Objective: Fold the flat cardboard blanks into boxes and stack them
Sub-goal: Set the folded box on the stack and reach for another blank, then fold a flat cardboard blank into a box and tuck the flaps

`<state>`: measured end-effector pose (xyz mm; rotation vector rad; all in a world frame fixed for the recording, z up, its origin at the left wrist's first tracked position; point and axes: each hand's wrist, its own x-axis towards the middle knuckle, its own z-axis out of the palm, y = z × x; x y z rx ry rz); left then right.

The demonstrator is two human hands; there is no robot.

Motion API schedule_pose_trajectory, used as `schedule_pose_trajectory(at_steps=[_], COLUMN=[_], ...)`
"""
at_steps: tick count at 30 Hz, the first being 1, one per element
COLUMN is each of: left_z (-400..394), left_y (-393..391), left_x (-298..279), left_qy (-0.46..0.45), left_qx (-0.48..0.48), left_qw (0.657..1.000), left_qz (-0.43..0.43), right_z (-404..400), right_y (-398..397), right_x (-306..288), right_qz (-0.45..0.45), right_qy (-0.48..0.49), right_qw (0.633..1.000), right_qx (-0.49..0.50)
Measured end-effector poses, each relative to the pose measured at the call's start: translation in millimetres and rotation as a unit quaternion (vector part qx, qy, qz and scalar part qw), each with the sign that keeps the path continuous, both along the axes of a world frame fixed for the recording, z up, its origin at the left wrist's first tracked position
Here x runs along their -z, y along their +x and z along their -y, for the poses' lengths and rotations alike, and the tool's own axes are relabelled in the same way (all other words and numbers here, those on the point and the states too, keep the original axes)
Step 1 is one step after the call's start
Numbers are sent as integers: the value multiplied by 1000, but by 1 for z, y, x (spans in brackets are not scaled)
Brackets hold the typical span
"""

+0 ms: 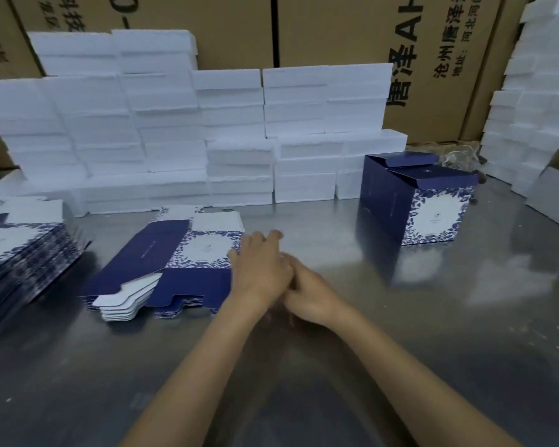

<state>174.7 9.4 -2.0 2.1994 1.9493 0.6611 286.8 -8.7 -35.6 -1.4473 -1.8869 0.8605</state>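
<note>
The small pile of flat blanks (pixel 162 269) is lying toward the left of the steel tabletop (pixel 400 350), a little back from its near edge, with a taller pile of the same blanks (pixel 23 253) sitting at the left edge. These printed card sheets are likely light, thin and stiff along their panels but ready to bend at the scored creases, and the glossy blue faces are probably sliding easily over one another, so taking just the top one should go best by lifting at the right-hand edge or a corner, where a fingertip can get under a single sheet. The loose white tabs at the front are fanning out and would crumple if grabbed. The left hand (pixel 259 269) is reaching forward with its fingers (pixel 265 237) fairly straight, touching the right edge of the small pile; it is holding nothing that can be seen. The right hand (pixel 307 295) is resting just beside and partly under the left, its fingers hidden, so I cannot tell whether it is gripping anything. One finished box (pixel 417 201) is standing upright toward the far right of the tabletop, lid flap raised, in front of a wall of white foam blocks (pixel 233 130).
</note>
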Motion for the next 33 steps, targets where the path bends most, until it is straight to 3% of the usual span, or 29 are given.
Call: schedule_pose_trajectory(at_steps=[3,7,9,15,23,26,29,33], left_z=[7,12,11,11,13,15,19,27], left_y=[-53,-92,-96,-93,-92,-88,-78,-62], left_x=[3,18,20,20,14,13,11,9], left_qy=[-20,-115,-100,-4,242,312,399,467], left_qx=[-105,-160,-161,-181,-237,-225,-198,-149], left_qw=[994,980,982,983,941,923,893,866], left_qz=[-21,0,9,23,-17,-21,-68,-102], right_z=[4,2,3,8,8,9,9,12], right_y=[-38,-60,-62,-61,-58,-55,-48,-40], right_x=[5,17,21,21,17,10,-2,-18], right_qz=[-13,100,141,134,-26,-158,-317,-510], right_qy=[23,97,113,119,59,25,-33,-131], right_qw=[998,989,983,984,998,986,948,849], right_qx=[-53,-47,-30,-18,26,48,25,-39])
